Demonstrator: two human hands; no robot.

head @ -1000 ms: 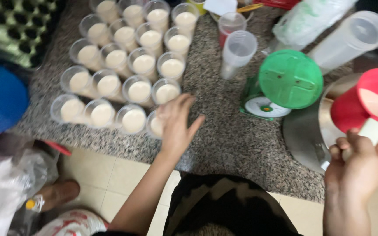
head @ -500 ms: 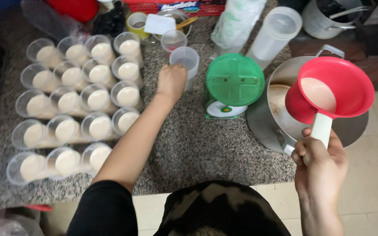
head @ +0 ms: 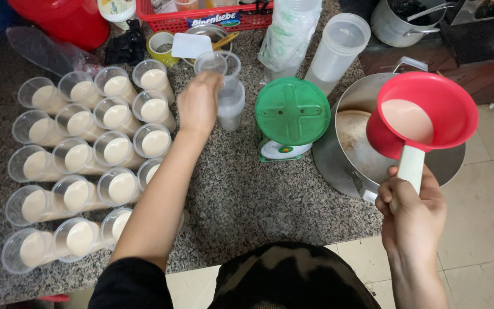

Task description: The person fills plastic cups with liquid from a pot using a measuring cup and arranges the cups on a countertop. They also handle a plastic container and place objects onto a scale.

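My left hand (head: 199, 105) grips an empty clear plastic cup (head: 219, 67) lifted off a short stack of cups (head: 230, 107) on the granite counter. My right hand (head: 411, 205) holds the white handle of a red ladle (head: 425, 117) filled with pale milky liquid, raised over a large metal pot (head: 353, 134). To the left stand several clear cups (head: 104, 150) filled with the same pale liquid, packed in rows. A green-topped kitchen scale (head: 291, 111) sits between the stack and the pot.
A tall sleeve of clear cups in plastic wrap (head: 290, 35) and an upturned clear container (head: 337, 47) stand behind the scale. A red basket (head: 201, 20), a red bucket (head: 61, 20) and a small yellow cup (head: 162, 47) line the back. Tiled floor lies at right.
My left hand moved from the filled cups to the empty stack and took hold of the top cup. My right hand kept the full ladle over the pot.
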